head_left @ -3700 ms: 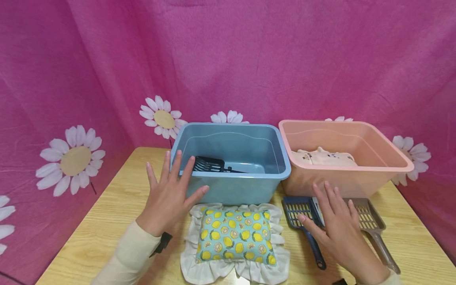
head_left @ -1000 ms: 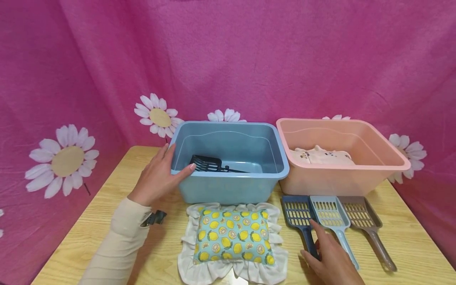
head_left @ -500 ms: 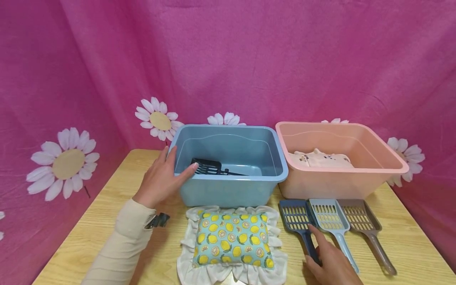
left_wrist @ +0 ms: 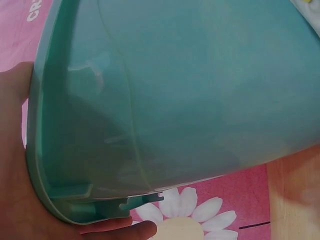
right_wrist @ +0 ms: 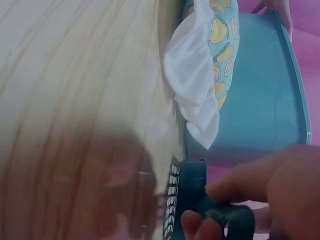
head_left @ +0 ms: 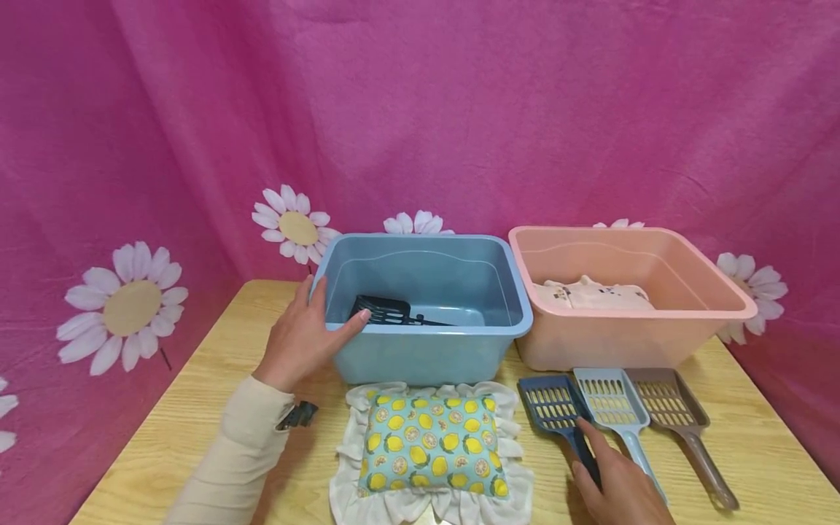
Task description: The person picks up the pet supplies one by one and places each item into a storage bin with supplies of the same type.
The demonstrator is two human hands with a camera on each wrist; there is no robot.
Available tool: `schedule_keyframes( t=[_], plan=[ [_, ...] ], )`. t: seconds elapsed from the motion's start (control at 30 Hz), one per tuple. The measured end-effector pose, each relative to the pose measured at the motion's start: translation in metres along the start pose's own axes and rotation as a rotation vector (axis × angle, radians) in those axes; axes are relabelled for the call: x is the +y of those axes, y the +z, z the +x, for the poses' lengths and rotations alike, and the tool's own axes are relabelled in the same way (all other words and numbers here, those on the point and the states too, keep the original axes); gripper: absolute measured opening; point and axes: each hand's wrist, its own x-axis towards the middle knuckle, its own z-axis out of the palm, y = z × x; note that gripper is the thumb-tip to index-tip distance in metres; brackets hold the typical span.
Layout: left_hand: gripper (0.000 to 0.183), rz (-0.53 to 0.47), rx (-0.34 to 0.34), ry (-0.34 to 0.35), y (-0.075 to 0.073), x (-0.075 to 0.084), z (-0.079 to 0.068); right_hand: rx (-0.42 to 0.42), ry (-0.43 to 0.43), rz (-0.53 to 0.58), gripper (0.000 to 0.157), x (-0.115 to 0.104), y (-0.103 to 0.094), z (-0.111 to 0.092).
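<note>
Right grip (head_left: 622, 487) pinching navy slotted plastic scoop (head_left: 555, 410); left grip (head_left: 303, 337) clasping blue rectangular plastic tub (head_left: 420, 356). Likely pick-up step; next calls for steady lift.

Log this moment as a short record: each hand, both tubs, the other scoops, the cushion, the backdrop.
Right hand: holds the dark blue scoop by its handle
Left hand: rests on the blue tub at its near-left corner
Inside blue tub: black scoop
Inside pink tub: cream patterned item, partly hidden
Other scoops: light blue scoop, then brown scoop, on the table
Cushion: lemon print, white frill, in front of the blue tub
Backdrop: pink, daisy-printed
</note>
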Motion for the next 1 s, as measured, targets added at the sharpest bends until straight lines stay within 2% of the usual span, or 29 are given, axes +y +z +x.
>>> schedule_keyframes(
  t=[0.23, 0.53, 0.67, 0.93, 1.0],
  plan=[
    [0.103, -0.003, 0.009, 0.004, 0.002, 0.003, 0.0, 0.04, -0.003, -0.028, 0.061, 0.001, -0.002, -0.005],
    [0.101, -0.004, 0.02, 0.006, 0.003, 0.003, 0.0, 0.191, -0.098, -0.048, 0.055, 0.004, 0.001, -0.007],
    [0.101, 0.001, 0.019, -0.006, 0.002, 0.003, 0.0, 0.269, -0.138, -0.051, 0.05, 0.006, 0.002, -0.007],
    [0.101, -0.009, 0.02, -0.032, 0.002, 0.002, -0.002, 0.538, -0.261, -0.054, 0.05, 0.009, 0.005, -0.011],
    [0.102, -0.013, 0.019, -0.033, 0.002, 0.002, -0.002, 0.55, -0.251, -0.061, 0.05, 0.009, 0.003, -0.013]
  ],
)
